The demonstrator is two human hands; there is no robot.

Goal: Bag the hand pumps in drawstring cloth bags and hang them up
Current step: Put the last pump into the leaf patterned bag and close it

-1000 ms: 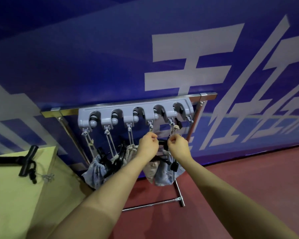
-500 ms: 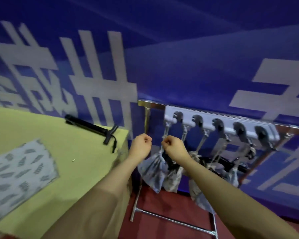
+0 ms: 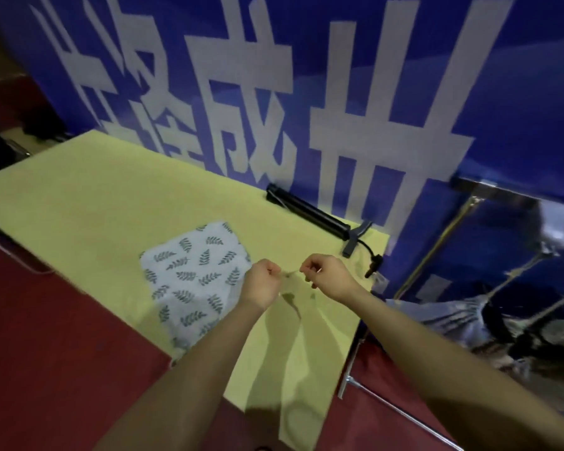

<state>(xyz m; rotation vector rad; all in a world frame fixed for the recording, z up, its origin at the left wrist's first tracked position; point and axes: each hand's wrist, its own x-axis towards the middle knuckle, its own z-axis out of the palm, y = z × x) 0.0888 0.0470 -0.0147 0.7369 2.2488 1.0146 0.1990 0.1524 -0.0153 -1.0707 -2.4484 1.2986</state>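
A black hand pump (image 3: 310,212) lies along the far edge of the yellow table (image 3: 95,203), its hose end (image 3: 370,270) near the right corner. A grey cloth bag with a leaf print (image 3: 192,275) lies flat on the table. My left hand (image 3: 261,283) hovers with fingers closed just right of the bag. My right hand (image 3: 328,276) is closed too, a short gap away, over bare table. I see nothing held in either hand. Bagged pumps (image 3: 515,323) hang on the rack at the right edge, blurred.
A blue wall banner with white characters (image 3: 306,102) stands behind the table. The metal rack frame (image 3: 437,242) stands right of the table, its foot bar (image 3: 388,402) on the red floor (image 3: 46,353). Dark objects (image 3: 0,148) sit far left.
The view has swung left from the rack to the table. Both hands have left the hanging bags' cords and now hover closed over the table beside the flat bag.
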